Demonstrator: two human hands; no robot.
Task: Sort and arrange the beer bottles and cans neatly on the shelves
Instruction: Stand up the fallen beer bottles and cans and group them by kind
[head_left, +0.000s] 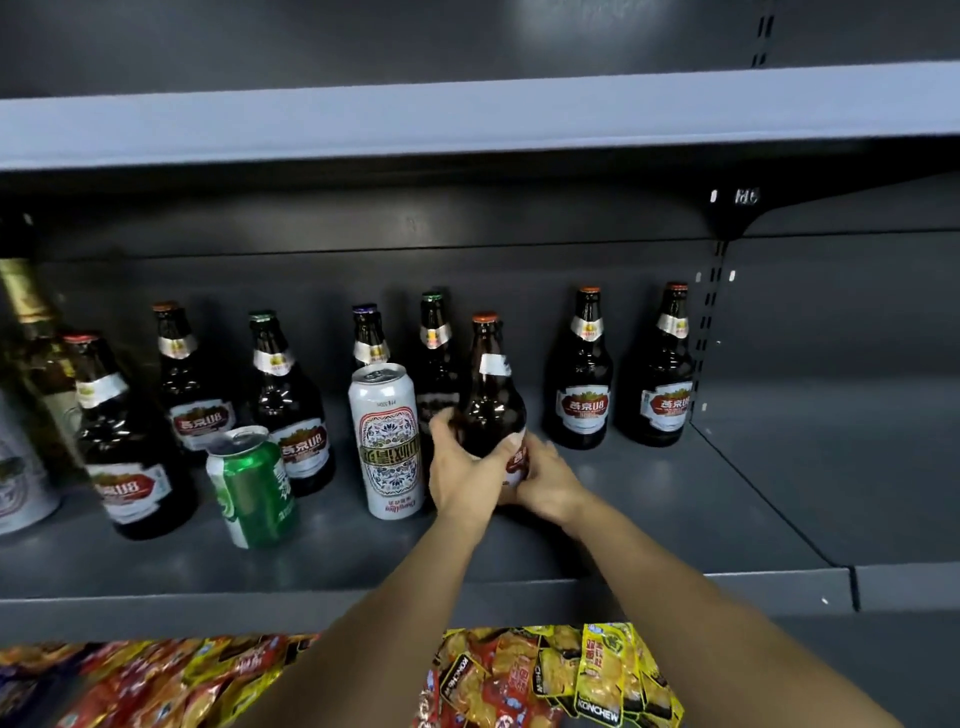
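Bottle, label turned aside, gripped by left hand and right hand.

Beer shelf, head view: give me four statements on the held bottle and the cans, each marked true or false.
1. Both the left hand and the right hand hold the brown bottle. True.
2. The green can stands right of the white can. False: it stands to its left.
3. The held bottle has an orange cap. True.
4. The white can lies on its side. False: it stands upright on the shelf.
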